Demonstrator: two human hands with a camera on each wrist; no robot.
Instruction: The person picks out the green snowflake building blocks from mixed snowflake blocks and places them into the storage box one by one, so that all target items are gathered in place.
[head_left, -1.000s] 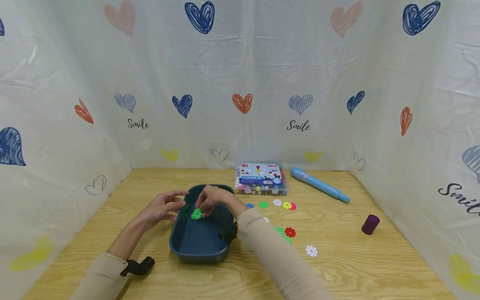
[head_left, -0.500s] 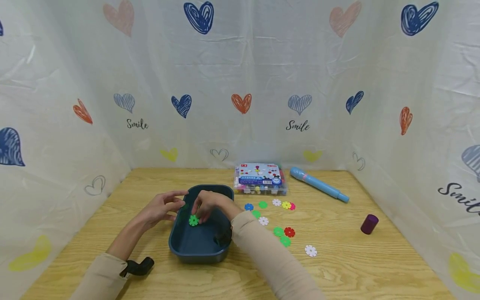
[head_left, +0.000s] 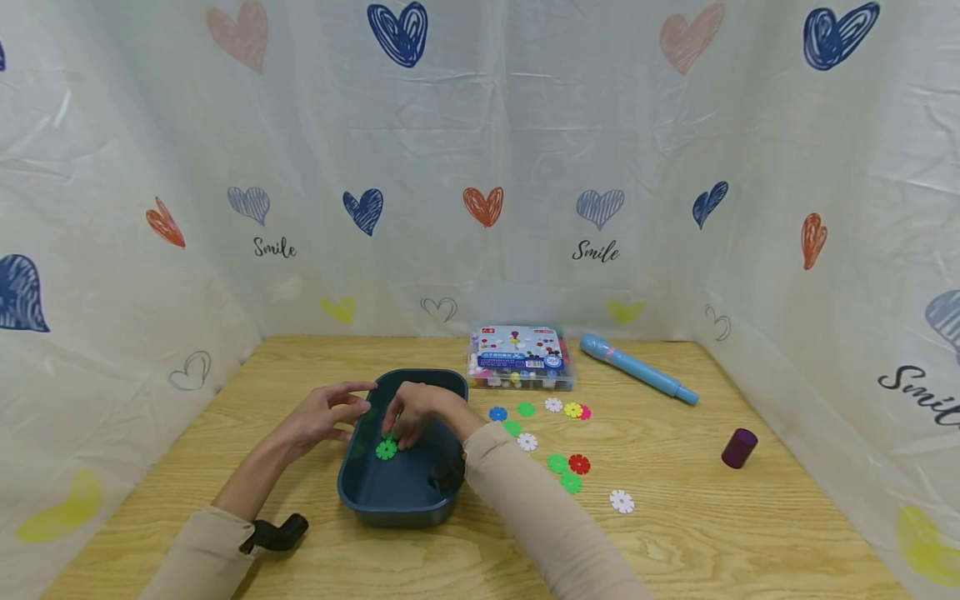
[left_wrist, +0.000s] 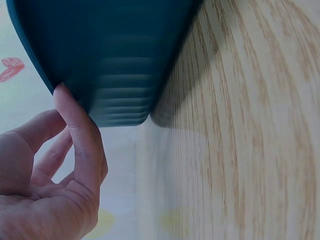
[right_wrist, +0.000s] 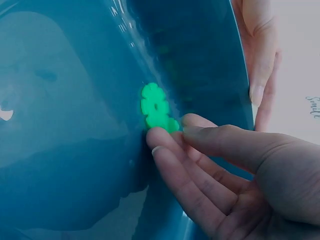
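In the head view my right hand [head_left: 411,414] reaches down into a dark blue-green plastic tub [head_left: 401,500]. Its thumb and fingertips pinch a green notched snowflake disc [right_wrist: 173,125], mostly covered by the fingers in the right wrist view. Against it lies another green snowflake disc [head_left: 386,450], low in the tub near the left wall; whether the two are joined I cannot tell. My left hand [head_left: 326,417] stays at the tub's left side. In the left wrist view its fingertip [left_wrist: 62,92] touches the outer wall near the rim, the fingers loosely bent.
Several loose snowflake discs [head_left: 579,464] in green, white, red, blue, yellow and pink lie right of the tub. A clear toy box [head_left: 521,358] stands behind them. A light blue tube-like object [head_left: 639,369] lies at the back right, and a purple cylinder [head_left: 739,448] farther right.
My right hand has shifted slightly left in the tub. The visible green disc sits lower, toward me, and a second bit of green shows by the fingers. My left hand has stayed put.
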